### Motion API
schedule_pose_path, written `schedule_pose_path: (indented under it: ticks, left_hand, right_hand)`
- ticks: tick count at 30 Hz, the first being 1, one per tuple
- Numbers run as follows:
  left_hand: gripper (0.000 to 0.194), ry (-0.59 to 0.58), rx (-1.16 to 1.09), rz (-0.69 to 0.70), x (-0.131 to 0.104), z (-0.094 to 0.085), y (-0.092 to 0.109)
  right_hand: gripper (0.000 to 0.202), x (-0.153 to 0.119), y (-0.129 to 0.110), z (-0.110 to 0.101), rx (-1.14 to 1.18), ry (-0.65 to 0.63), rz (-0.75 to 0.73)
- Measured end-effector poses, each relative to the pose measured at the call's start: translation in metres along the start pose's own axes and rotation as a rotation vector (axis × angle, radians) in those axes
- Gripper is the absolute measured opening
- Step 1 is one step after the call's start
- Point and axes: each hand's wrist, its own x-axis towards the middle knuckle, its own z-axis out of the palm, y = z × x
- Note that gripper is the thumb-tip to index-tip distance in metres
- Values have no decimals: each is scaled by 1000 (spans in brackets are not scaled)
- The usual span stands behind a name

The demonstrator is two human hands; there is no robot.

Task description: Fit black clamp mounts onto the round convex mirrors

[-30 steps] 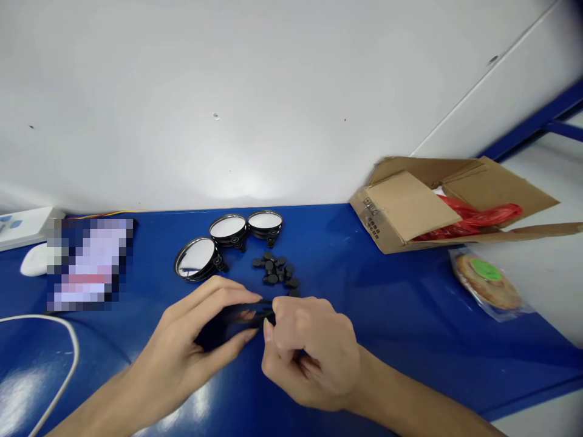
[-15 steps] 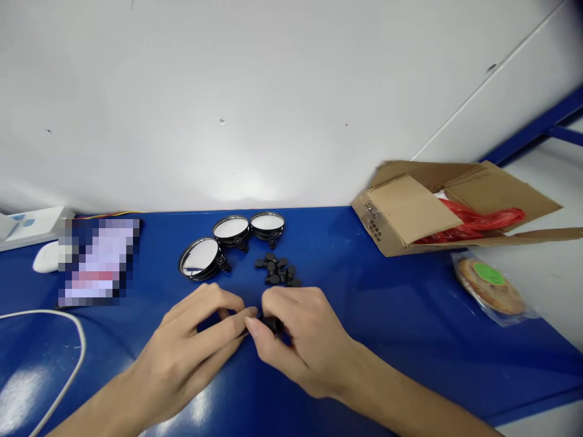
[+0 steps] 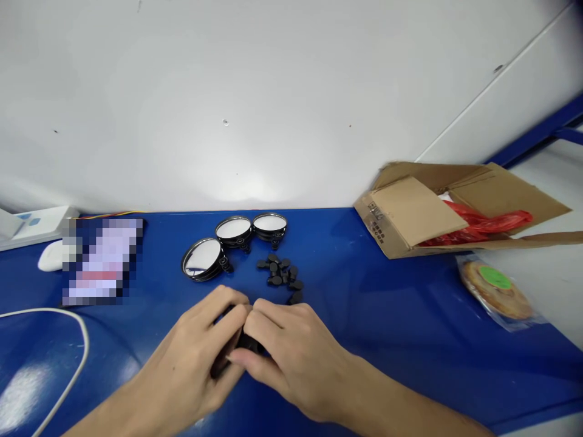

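A small black object (image 3: 249, 342), mostly hidden, sits between the 2 bare hands above the glossy blue table (image 3: 387, 328), the left hand (image 3: 194, 352) curled around it and the right hand (image 3: 300, 358) pinching it. Just beyond lie a cluster of small black round-headed knobs (image 3: 276, 281) and 3 round black-rimmed mirrors (image 3: 203, 255).
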Motion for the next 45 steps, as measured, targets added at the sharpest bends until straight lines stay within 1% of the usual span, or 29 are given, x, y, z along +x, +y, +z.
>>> schedule_pose_path:
  ticks: [2, 4, 5, 9, 11, 12, 14, 18, 23, 27, 30, 33, 35, 39, 42, 45]
  left_hand:
    - [15, -28, -47, 57, 4, -3, 0]
    - [12, -52, -96, 106, 8, -9, 0]
    - [14, -60, -118, 124, 9, -11, 1]
    - [28, -80, -159, 186, 11, -19, 7]
    - [30, -90, -173, 204, 11, -19, 10]
    - [30, -81, -171, 206, 11, -18, 10]
    - [31, -59, -134, 206, 10, -15, 10]
    - [35, -33, -37, 218, 9, -10, 4]
    - [36, -55, 18, 217, 9, -8, -1]
    - [36, -88, 14, 217, 9, -8, 0]
    - [33, -68, 58, 210, 9, -9, 0]
    - [31, -50, 100, 200, 8, -10, -1]
    - [32, -49, 133, 200, 9, -10, -3]
    - [31, -55, 175, 214, 9, -9, -6]
    - [31, -66, 189, 226, 9, -7, -6]
    - [31, -73, 200, 222, 9, -7, -6]
  right_hand:
    - [44, 1, 0, -10, 127, -98, 20]
    - [39, 5, 0, -22, 309, -200, 30]
    - [38, 7, 1, -27, 406, -231, 28]
    - [48, 15, 0, -41, 836, -275, 27]
    - [51, 15, -1, -42, 966, -282, 62]
    - [51, 15, -1, -42, 984, -273, 93]
    - [47, 13, -1, -39, 945, -205, 160]
    - [35, 9, 0, -29, 753, 5, 262]
    - [11, 10, 1, -22, 612, 160, 309]
    - [13, 14, 8, -22, 483, 297, 409]
    - [11, 17, 18, -24, 339, 367, 452]
    - [8, 18, 27, -27, 205, 381, 433]
    - [12, 18, 31, -29, 147, 383, 428]
    - [15, 19, 36, -33, 91, 395, 474]
    - [13, 19, 39, -34, 116, 347, 490]
    - [4, 19, 40, -34, 157, 260, 502]
